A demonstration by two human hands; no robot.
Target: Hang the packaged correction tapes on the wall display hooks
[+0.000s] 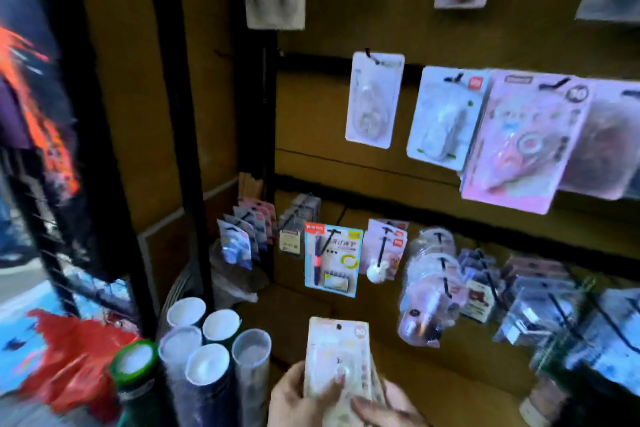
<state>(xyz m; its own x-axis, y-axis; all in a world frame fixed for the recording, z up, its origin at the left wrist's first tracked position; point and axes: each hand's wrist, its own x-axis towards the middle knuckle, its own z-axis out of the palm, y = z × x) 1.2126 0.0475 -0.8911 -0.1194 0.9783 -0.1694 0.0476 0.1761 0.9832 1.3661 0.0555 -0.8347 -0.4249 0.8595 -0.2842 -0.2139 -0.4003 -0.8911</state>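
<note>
A brown wall display (pixel 381 177) of hooked blister packs fills the frame. At bottom centre, left hand (pixel 298 395) and right hand (pixel 384 407) each grip a fanned correction tape stack (pixel 337 367). Judged step: separating one pack; next, align its hang hole with a free hook.

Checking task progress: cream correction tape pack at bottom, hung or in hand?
In hand, not hung. The cream pack sits atop a small stack gripped by the left hand and right hand, below the hooks.
</note>
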